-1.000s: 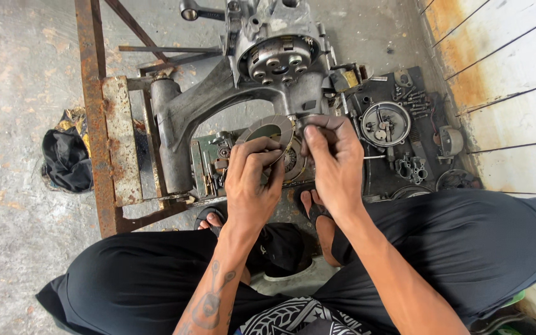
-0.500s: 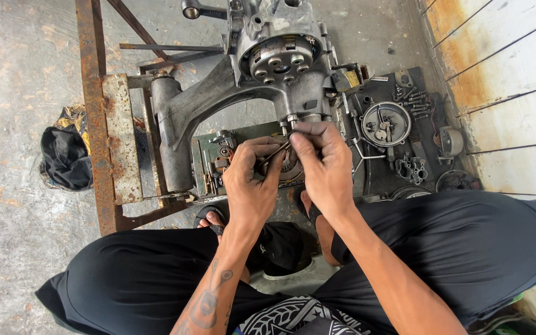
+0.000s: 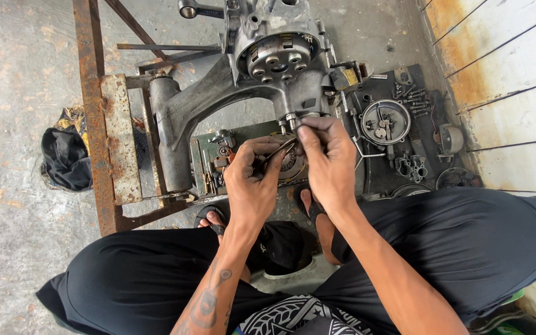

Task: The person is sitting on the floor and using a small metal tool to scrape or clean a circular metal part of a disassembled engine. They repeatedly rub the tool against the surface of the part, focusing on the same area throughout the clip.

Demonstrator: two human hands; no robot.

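At the centre we see a round metal part (image 3: pixel 290 164), dark and toothed at its rim, lying low in front of the grey cast machine body (image 3: pixel 218 99), directly below that body's lower projecting stub (image 3: pixel 293 119). We hold a thin metal tool (image 3: pixel 279 151) slanted across the round part; the left hand (image 3: pixel 252 186) grips its lower end with fingers curled and pressed together around it. The right hand (image 3: pixel 329 162) sits just beside, touching the left, its thumb and forefinger pinching at the tool's upper tip close under the stub; we cannot tell whether a small piece is held there. The machine body rests on a rusty steel frame (image 3: pixel 91 111). To the right lies a dark tray (image 3: pixel 429 124) carrying a round plate assembly (image 3: pixel 384 121) and small loose parts. A black cloth (image 3: pixel 64 158) lies on the concrete floor (image 3: pixel 13 74) at the left. Our legs, in black trousers (image 3: pixel 138 279), are folded around the work area
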